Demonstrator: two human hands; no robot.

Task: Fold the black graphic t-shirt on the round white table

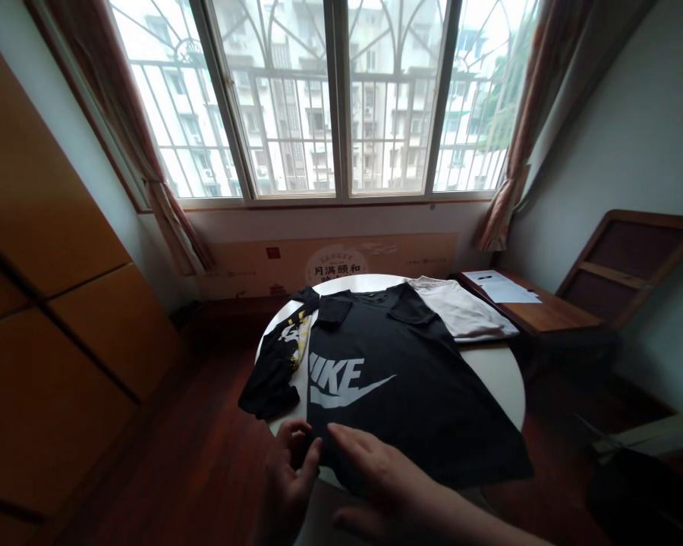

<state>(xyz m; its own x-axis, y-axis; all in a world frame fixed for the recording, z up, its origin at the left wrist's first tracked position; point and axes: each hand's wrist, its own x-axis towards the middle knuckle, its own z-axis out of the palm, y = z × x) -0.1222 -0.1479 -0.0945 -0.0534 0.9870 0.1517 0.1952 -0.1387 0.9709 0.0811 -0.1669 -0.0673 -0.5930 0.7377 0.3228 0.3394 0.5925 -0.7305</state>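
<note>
A black T-shirt (387,349) with a grey Nike print lies spread on a round white table (504,371). Its left edge runs straight and cuts through the first letter. Near the shirt's lower left corner is my left hand (289,474), fingers curved and thumb apart, with nothing visible in it. My right hand (376,474) reaches over the shirt's lower edge, fingers stretched out and thumb away from them. Whether it touches the cloth I cannot tell. To the left lies a crumpled black garment (273,364) with yellow and white print.
Pale folded clothing (461,307) lies at the table's back right. Beyond it, papers (501,288) rest on a wooden surface (569,311) beside a wooden chair back (631,258). An orange-brown cabinet (57,303) stands left, and a long printed box (250,265) lies below the window.
</note>
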